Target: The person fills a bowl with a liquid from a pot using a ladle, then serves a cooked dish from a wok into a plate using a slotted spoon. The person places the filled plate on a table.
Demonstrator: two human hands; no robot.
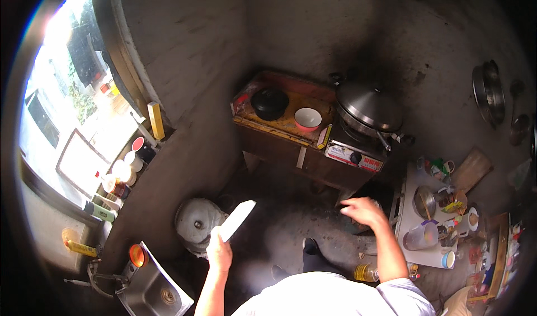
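My left hand [219, 254] is wrapped round the lower end of a flat, bright white, blade-like piece [237, 221]. It points up and to the right, and glare washes out its surface. A round lidded container [200, 224] with a pale cover stands on the floor just left of it. My right hand [362, 211] is held out over the floor in front of the low stove counter. It seems to hold nothing, with its fingers loosely stretched toward the left. A white-topped table [417, 204] stands to the right of my right arm.
A lidded wok [366, 106] sits on a gas stove [354, 156], beside a black pot [269, 104] and a bowl [307, 119]. At lower left is a metal sink [146, 291]. Bottles [120, 173] line the sill. An oil bottle [365, 272] stands near my right elbow.
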